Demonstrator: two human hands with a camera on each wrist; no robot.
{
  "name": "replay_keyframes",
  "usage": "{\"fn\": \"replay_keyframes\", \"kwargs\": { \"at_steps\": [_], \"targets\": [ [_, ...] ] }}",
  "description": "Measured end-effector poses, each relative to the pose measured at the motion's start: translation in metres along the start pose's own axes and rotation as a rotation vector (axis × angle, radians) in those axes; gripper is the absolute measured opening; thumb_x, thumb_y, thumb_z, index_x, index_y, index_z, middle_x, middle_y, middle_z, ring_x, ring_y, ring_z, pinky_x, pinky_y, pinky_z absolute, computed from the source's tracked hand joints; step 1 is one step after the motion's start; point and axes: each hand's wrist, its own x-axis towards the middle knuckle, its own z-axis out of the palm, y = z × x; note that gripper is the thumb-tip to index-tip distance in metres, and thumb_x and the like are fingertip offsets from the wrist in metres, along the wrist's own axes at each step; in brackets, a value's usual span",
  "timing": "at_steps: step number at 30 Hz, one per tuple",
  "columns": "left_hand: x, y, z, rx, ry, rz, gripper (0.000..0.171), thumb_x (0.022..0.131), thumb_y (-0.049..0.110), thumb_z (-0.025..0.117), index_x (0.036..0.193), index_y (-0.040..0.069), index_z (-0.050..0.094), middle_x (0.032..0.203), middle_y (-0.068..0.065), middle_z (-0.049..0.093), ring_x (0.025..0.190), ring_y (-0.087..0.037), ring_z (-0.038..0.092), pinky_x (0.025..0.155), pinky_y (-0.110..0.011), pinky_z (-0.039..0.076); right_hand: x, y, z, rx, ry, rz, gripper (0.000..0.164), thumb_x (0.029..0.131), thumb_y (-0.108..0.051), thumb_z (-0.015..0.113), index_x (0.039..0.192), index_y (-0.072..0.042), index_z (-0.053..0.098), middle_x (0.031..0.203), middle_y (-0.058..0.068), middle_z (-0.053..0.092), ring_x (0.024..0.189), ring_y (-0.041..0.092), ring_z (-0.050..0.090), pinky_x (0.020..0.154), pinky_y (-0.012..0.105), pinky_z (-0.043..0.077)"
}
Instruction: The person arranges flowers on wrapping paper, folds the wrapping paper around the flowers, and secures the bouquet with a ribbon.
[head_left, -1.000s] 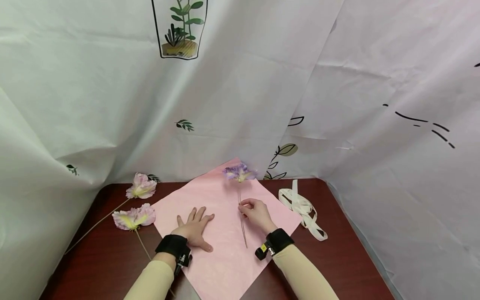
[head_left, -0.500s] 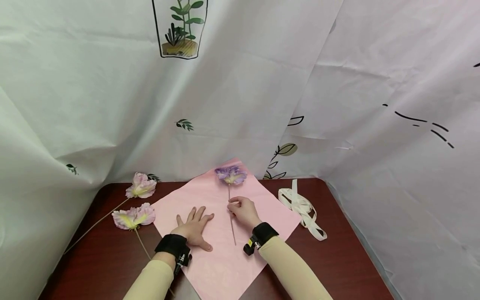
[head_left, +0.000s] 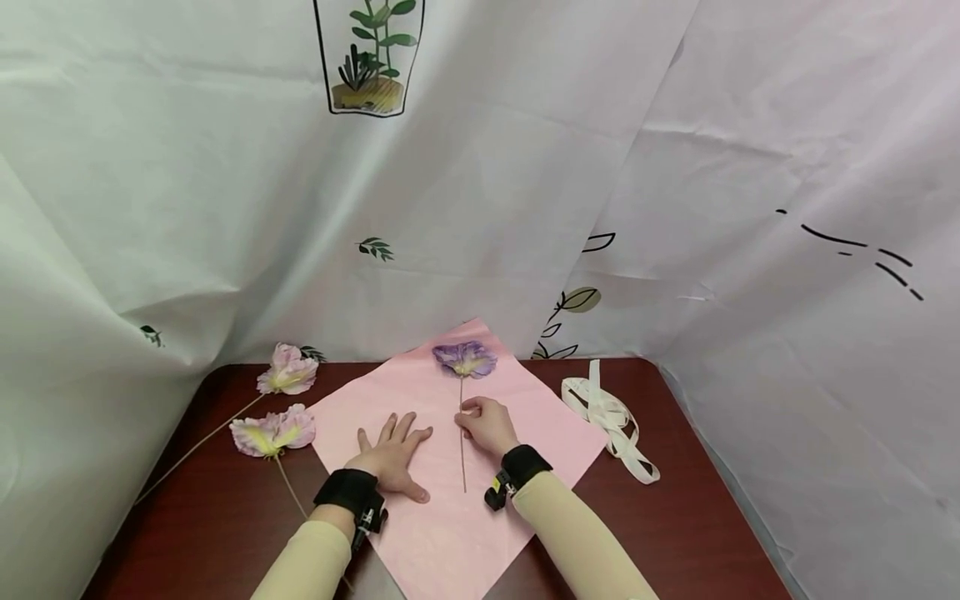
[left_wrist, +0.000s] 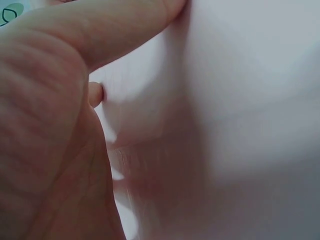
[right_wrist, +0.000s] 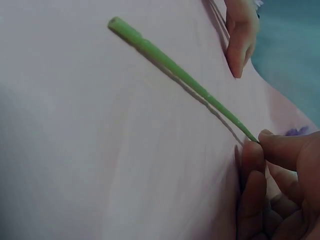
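A purple flower on a thin stem lies over the upper part of a pink sheet of paper. Between thumb and fingertips my right hand pinches that stem. In the right wrist view the stem looks green, its cut end close above the paper with a narrow shadow beside it. My left hand rests on the paper, fingers spread and straight, left of the stem. The left wrist view shows that hand's palm side and the pale paper, with no flower in sight.
Two pale pink flowers, one at the back and one nearer, lie left of the paper with long stems. A loosely coiled white ribbon lies to the right. Printed fabric hangs behind the dark red table.
My right hand has moved left with the purple flower and lowered it toward the paper, its stem now nearly straight up the sheet. The left hand has stayed in place.
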Motion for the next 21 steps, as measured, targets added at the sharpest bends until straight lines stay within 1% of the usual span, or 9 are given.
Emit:
{"fn": "replay_keyframes", "kwargs": {
  "at_steps": [3, 6, 10, 12, 13, 16, 21],
  "targets": [
    [-0.005, 0.008, -0.008, -0.006, -0.014, -0.008, 0.116, 0.07, 0.057, 0.097, 0.165, 0.019, 0.042, 0.176, -0.019, 0.015, 0.16, -0.051, 0.007, 0.106, -0.092, -0.003, 0.0, 0.001, -0.001, 0.013, 0.003, -0.001, 0.025, 0.095, -0.021, 0.079, 0.112, -0.003, 0.074, 0.064, -0.004, 0.068, 0.057, 0.011, 0.064, 0.065, 0.027, 0.048],
    [-0.007, 0.011, -0.012, -0.009, -0.019, 0.001, 0.115, 0.071, 0.057, 0.096, 0.165, 0.018, 0.042, 0.175, -0.02, 0.016, 0.16, -0.052, 0.007, 0.106, -0.092, -0.002, 0.0, 0.001, -0.001, -0.001, 0.004, 0.01, 0.021, 0.094, -0.025, 0.081, 0.104, -0.007, 0.077, 0.064, -0.006, 0.068, 0.058, 0.01, 0.064, 0.067, 0.027, 0.049],
    [-0.005, 0.006, -0.007, -0.011, -0.003, 0.027, 0.116, 0.071, 0.061, 0.094, 0.165, 0.019, 0.041, 0.175, -0.021, 0.014, 0.159, -0.054, 0.006, 0.104, -0.093, -0.004, -0.002, 0.0, -0.003, -0.041, 0.007, 0.01, 0.019, 0.092, -0.029, 0.083, 0.091, -0.011, 0.08, 0.064, -0.008, 0.068, 0.06, 0.009, 0.064, 0.067, 0.028, 0.051],
    [-0.004, 0.005, -0.006, -0.013, 0.008, 0.038, 0.116, 0.07, 0.062, 0.094, 0.164, 0.02, 0.041, 0.175, -0.02, 0.015, 0.159, -0.054, 0.006, 0.103, -0.093, -0.005, -0.003, -0.001, -0.004, -0.051, 0.007, 0.006, 0.019, 0.092, -0.03, 0.084, 0.087, -0.012, 0.08, 0.063, -0.007, 0.068, 0.06, 0.01, 0.064, 0.066, 0.029, 0.051],
    [-0.002, 0.002, -0.003, -0.015, 0.012, 0.05, 0.115, 0.071, 0.063, 0.094, 0.165, 0.021, 0.041, 0.175, -0.02, 0.014, 0.159, -0.054, 0.006, 0.102, -0.094, -0.005, -0.003, -0.001, -0.005, -0.05, 0.007, 0.007, 0.019, 0.092, -0.03, 0.084, 0.087, -0.012, 0.079, 0.063, -0.007, 0.068, 0.059, 0.011, 0.064, 0.065, 0.029, 0.051],
    [-0.004, 0.006, -0.005, -0.021, 0.003, 0.044, 0.116, 0.07, 0.063, 0.094, 0.164, 0.02, 0.042, 0.175, -0.02, 0.014, 0.159, -0.053, 0.006, 0.103, -0.093, -0.004, -0.003, 0.0, -0.006, -0.036, -0.005, 0.015, 0.019, 0.093, -0.03, 0.084, 0.088, -0.013, 0.079, 0.062, -0.007, 0.068, 0.058, 0.011, 0.064, 0.062, 0.027, 0.05],
    [0.0, 0.002, -0.001, -0.009, -0.008, 0.014, 0.119, 0.069, 0.063, 0.094, 0.167, 0.023, 0.039, 0.177, -0.018, 0.011, 0.161, -0.05, 0.003, 0.105, -0.092, -0.006, -0.001, 0.003, -0.01, 0.007, -0.072, 0.001, 0.02, 0.096, -0.031, 0.081, 0.094, -0.012, 0.08, 0.065, -0.005, 0.069, 0.06, 0.01, 0.065, 0.061, 0.025, 0.05]
  ]
}}
